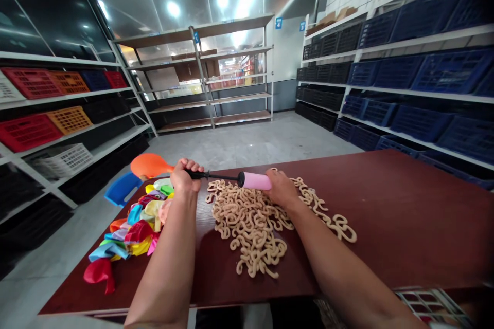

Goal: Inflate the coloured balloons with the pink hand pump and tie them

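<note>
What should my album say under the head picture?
Left hand and right hand grip a pink pump near curly beige pieces and an orange balloon.

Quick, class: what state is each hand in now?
Left hand: closed on the pump's black end, by the orange balloon.
Right hand: closed around the pump's pink barrel.

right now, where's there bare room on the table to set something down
Widest: the right side of the dark red table, beyond the right forearm and beige curled pieces. Smaller: along the near edge, between the left forearm and those pieces. Crowded: the middle, near the pink cylindrical pump, and the left, strewn with limp multicoloured balloons.
</note>
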`<move>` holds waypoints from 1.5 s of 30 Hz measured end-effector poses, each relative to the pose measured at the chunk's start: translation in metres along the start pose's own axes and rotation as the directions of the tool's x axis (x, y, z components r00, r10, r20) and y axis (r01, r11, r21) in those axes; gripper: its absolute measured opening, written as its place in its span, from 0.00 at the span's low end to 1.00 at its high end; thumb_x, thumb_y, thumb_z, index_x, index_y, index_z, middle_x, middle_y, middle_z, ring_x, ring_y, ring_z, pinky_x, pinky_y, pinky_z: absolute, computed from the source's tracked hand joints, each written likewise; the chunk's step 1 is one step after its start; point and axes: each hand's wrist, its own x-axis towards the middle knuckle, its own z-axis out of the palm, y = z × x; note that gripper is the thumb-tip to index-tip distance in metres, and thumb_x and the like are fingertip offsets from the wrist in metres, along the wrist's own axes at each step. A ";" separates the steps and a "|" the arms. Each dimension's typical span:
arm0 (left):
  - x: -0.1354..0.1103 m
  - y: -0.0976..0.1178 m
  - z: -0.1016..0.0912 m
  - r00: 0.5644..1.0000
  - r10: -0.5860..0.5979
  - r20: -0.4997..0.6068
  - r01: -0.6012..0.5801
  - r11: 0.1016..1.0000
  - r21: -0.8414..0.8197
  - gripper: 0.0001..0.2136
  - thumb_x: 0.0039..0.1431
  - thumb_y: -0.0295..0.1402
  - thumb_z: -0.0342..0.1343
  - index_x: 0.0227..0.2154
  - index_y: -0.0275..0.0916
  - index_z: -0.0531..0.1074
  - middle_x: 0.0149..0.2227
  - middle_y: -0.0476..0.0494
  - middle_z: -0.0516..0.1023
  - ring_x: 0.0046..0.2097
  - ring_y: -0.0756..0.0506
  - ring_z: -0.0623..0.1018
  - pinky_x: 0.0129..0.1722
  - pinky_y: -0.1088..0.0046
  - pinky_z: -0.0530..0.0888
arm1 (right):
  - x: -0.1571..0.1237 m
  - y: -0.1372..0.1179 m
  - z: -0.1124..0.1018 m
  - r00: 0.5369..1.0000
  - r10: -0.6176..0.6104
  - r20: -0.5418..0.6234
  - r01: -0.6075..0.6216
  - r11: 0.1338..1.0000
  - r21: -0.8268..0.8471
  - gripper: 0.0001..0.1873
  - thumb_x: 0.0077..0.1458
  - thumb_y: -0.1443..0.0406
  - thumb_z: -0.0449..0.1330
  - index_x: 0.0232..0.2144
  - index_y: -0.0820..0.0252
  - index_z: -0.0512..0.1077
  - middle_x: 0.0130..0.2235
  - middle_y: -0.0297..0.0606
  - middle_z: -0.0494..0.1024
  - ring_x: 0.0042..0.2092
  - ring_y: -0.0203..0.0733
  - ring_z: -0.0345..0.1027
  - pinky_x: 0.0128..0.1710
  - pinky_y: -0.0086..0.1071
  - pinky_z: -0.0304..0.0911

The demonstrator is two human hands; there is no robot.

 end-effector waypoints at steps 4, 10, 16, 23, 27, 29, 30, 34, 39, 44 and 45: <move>-0.009 -0.026 -0.003 0.999 -0.017 0.039 0.018 0.999 -0.038 0.07 0.41 0.22 0.46 0.19 0.38 0.53 0.15 0.56 0.49 0.16 0.55 0.56 0.19 0.76 0.59 | -0.002 -0.013 0.000 0.999 -0.037 -0.003 0.037 0.999 -0.010 0.14 0.43 0.64 0.59 0.35 0.59 0.63 0.37 0.40 0.71 0.40 0.44 0.61 0.35 0.32 0.52; -0.024 -0.055 -0.001 0.988 -0.014 0.151 0.016 1.000 -0.014 0.08 0.44 0.24 0.46 0.19 0.38 0.51 0.16 0.55 0.47 0.16 0.55 0.56 0.19 0.76 0.58 | -0.007 -0.025 0.000 0.994 -0.107 -0.003 0.107 0.994 0.020 0.13 0.45 0.62 0.58 0.35 0.58 0.62 0.36 0.40 0.71 0.39 0.43 0.61 0.35 0.31 0.52; -0.024 -0.048 -0.003 0.991 -0.024 0.128 0.025 1.000 -0.005 0.08 0.44 0.23 0.46 0.19 0.39 0.51 0.16 0.55 0.48 0.16 0.55 0.57 0.19 0.76 0.59 | -0.006 -0.024 0.001 0.993 -0.117 0.018 0.116 0.991 0.062 0.14 0.46 0.59 0.58 0.36 0.57 0.63 0.37 0.38 0.71 0.41 0.42 0.61 0.36 0.31 0.52; -0.011 -0.008 -0.011 1.000 0.007 0.023 -0.006 0.998 -0.056 0.08 0.43 0.23 0.45 0.18 0.39 0.50 0.15 0.56 0.47 0.15 0.54 0.55 0.19 0.76 0.59 | 0.002 0.001 0.004 0.996 -0.082 0.033 0.080 0.995 0.056 0.17 0.43 0.62 0.61 0.38 0.55 0.63 0.38 0.36 0.70 0.41 0.42 0.60 0.36 0.31 0.52; -0.005 0.005 -0.020 0.999 0.035 -0.016 -0.036 0.997 -0.067 0.09 0.44 0.22 0.45 0.19 0.39 0.49 0.15 0.56 0.48 0.15 0.55 0.55 0.18 0.77 0.58 | 0.002 0.008 0.006 0.999 -0.047 0.025 0.047 0.999 0.020 0.16 0.43 0.64 0.60 0.37 0.57 0.64 0.38 0.37 0.70 0.40 0.42 0.59 0.35 0.32 0.52; -0.004 0.004 -0.022 0.999 0.041 -0.016 -0.042 0.996 -0.078 0.09 0.44 0.22 0.45 0.19 0.39 0.50 0.14 0.56 0.48 0.15 0.55 0.55 0.18 0.77 0.58 | 0.002 0.006 0.007 0.999 -0.044 0.017 0.044 0.999 0.004 0.15 0.43 0.64 0.59 0.37 0.58 0.63 0.38 0.39 0.70 0.40 0.43 0.59 0.36 0.32 0.52; -0.004 0.002 -0.023 0.999 0.041 -0.012 -0.041 0.995 -0.087 0.09 0.44 0.22 0.45 0.19 0.39 0.50 0.14 0.56 0.48 0.15 0.55 0.55 0.18 0.77 0.58 | 0.001 0.004 0.008 0.999 -0.047 0.015 0.047 0.999 -0.003 0.16 0.43 0.64 0.59 0.37 0.58 0.63 0.38 0.39 0.70 0.40 0.43 0.59 0.36 0.33 0.52; -0.008 -0.013 -0.021 0.999 0.010 0.037 -0.006 0.995 -0.100 0.09 0.44 0.22 0.45 0.18 0.39 0.50 0.14 0.56 0.47 0.15 0.55 0.55 0.18 0.77 0.58 | -0.001 -0.007 0.007 0.997 -0.078 0.001 0.078 0.997 -0.019 0.15 0.43 0.63 0.59 0.35 0.59 0.63 0.37 0.41 0.70 0.40 0.45 0.59 0.38 0.33 0.51; -0.021 -0.038 -0.012 0.996 -0.032 0.089 0.038 0.997 -0.066 0.09 0.43 0.22 0.45 0.19 0.38 0.51 0.16 0.56 0.47 0.16 0.55 0.56 0.19 0.77 0.58 | -0.006 -0.022 0.000 0.990 -0.141 -0.015 0.141 0.990 0.000 0.12 0.46 0.63 0.57 0.35 0.60 0.63 0.36 0.42 0.71 0.40 0.44 0.59 0.37 0.33 0.49; -0.030 -0.050 -0.005 0.994 -0.040 0.102 0.041 0.999 -0.011 0.09 0.44 0.23 0.46 0.19 0.38 0.50 0.17 0.55 0.47 0.17 0.55 0.56 0.20 0.76 0.59 | -0.009 -0.028 -0.003 0.988 -0.157 -0.012 0.157 0.987 0.029 0.13 0.47 0.60 0.57 0.36 0.59 0.64 0.36 0.41 0.70 0.40 0.44 0.59 0.37 0.33 0.50; -0.030 -0.049 -0.004 0.994 -0.043 0.104 0.045 0.999 -0.018 0.09 0.44 0.23 0.46 0.19 0.38 0.49 0.17 0.55 0.47 0.17 0.55 0.56 0.20 0.76 0.59 | -0.009 -0.028 -0.003 0.987 -0.159 -0.017 0.159 0.987 0.038 0.14 0.48 0.59 0.57 0.36 0.59 0.64 0.37 0.40 0.70 0.40 0.44 0.59 0.37 0.33 0.50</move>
